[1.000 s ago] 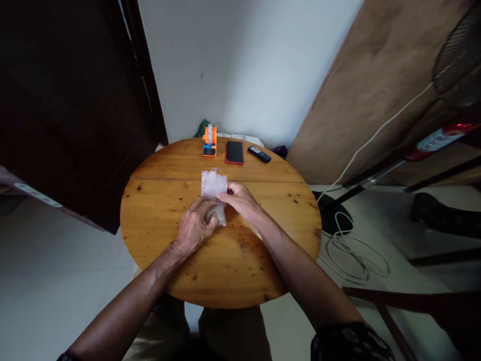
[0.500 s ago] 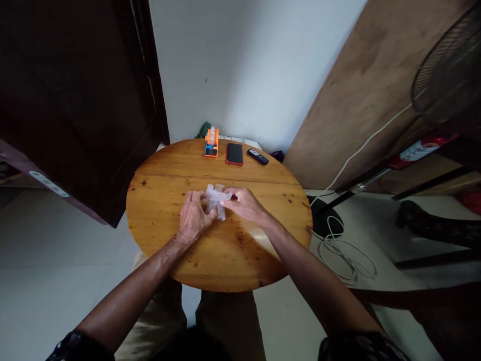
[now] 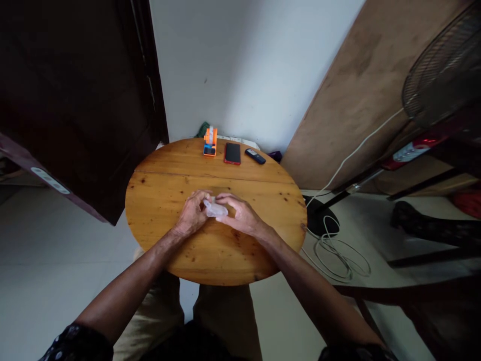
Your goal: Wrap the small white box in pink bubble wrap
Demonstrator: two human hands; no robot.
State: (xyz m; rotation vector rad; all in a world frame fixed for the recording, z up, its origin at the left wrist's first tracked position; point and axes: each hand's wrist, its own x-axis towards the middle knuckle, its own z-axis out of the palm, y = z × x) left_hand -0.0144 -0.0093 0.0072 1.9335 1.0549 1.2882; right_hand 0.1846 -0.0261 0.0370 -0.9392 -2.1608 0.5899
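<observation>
A small translucent whitish piece of plastic point(image 3: 216, 209), like a folded plastic bag, lies between my hands over the middle of the round wooden table point(image 3: 214, 260). My left hand point(image 3: 193, 213) is closed on its left end, with the fingers curled behind it. From the other side, my right hand point(image 3: 240, 213) has its fingers along the far edge and its thumb at the near edge, so the plastic sits between them. The exact shape of the folded plastic is hard to make out, and my left fingertips are partly hidden.
Along the table's far side stand an orange tape dispenser point(image 3: 210, 142), a red-edged phone point(image 3: 232, 153) and a dark handset point(image 3: 255, 156). Behind them is a white wall point(image 3: 225, 75). A standing fan point(image 3: 439, 65) and a coiled white cable point(image 3: 338, 255) are on the right.
The plastic has gone from a spread, crossed shape to a smaller, more compact one. My right hand has moved slightly down, and its fingers now reach along the plastic's far edge.
</observation>
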